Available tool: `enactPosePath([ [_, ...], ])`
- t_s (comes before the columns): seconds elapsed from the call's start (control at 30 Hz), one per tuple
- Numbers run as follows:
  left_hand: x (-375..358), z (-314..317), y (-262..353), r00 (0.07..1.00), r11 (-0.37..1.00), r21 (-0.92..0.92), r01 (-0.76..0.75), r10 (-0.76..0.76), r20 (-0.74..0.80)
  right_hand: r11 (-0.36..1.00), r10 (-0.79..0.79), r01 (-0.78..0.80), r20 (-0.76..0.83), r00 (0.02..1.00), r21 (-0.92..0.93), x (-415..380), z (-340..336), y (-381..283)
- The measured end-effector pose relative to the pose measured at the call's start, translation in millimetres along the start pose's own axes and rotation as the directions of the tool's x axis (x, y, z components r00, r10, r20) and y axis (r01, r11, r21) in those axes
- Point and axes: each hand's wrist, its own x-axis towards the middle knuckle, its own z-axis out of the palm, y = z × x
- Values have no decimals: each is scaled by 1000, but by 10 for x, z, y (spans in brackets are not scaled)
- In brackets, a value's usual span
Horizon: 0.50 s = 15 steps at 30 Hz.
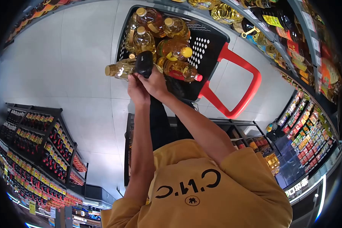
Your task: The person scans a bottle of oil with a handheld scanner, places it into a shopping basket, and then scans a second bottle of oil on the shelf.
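My left hand [138, 91] is closed on an oil bottle [122, 70], which lies on its side with its cap pointing left. In my right hand [155, 81] is a black handheld barcode scanner [144, 63], its head over the bottle's near end and hiding part of it. Both hands are close together at the left edge of a black shopping basket [211, 34]. Several bottles of golden oil [143, 40] fill the basket, some upright, others tilted, including one with a red cap [198, 77] and one with a yellow cap [187, 52].
The basket's red handle [250, 91] sticks out to the right. A shelf of oil bottles [226, 14] runs along the upper right. Racks of dark bottles [34, 129] stand at lower left. Light floor tiles [83, 49] lie left of the basket.
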Motion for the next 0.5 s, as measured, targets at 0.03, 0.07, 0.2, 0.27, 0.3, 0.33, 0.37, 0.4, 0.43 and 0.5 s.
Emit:
enactPosePath([
  [0.03, -32, 57, 26, 1000, 1000, 18, -20, 20, 8, 1000, -12, 13, -9, 1000, 29, -11, -24, -25],
  [0.07, -68, 119, 70, 999, 998, 37, -41, 41, 19, 998, -26, 27, -19, 999, 59, -25, -54, -60],
  [0.2, -329, 374, 352, 992, 954, 279, -110, 88, 91, 982, -28, 36, -44, 999, 186, -149, -187, -117],
  [0.27, -418, 475, 544, 988, 899, 429, -92, 28, 153, 971, -27, 46, -84, 996, 235, -257, -320, -195],
  [0.3, -470, 511, 644, 985, 860, 503, -81, -8, 173, 965, -19, 45, -102, 995, 260, -319, -361, -184],
  [0.33, -504, 561, 732, 980, 822, 563, -85, -34, 197, 959, -31, 64, -121, 992, 278, -351, -393, -157],
  [0.37, -505, 593, 842, 968, 728, 677, -111, -75, 240, 954, 15, 29, -144, 989, 297, -386, -410, -139],
  [0.4, -491, 616, 966, 954, 619, 772, -144, -121, 275, 949, 59, -4, -164, 985, 316, -411, -408, -109],
  [0.43, -498, 664, 1075, 939, 496, 850, -179, -172, 298, 941, 108, -41, -183, 977, 336, -441, -398, -70],
  [0.5, -499, 790, 1181, 912, 443, 872, -206, -236, 335, 861, 234, -133, -151, 960, 490, -472, -416, -33],
])
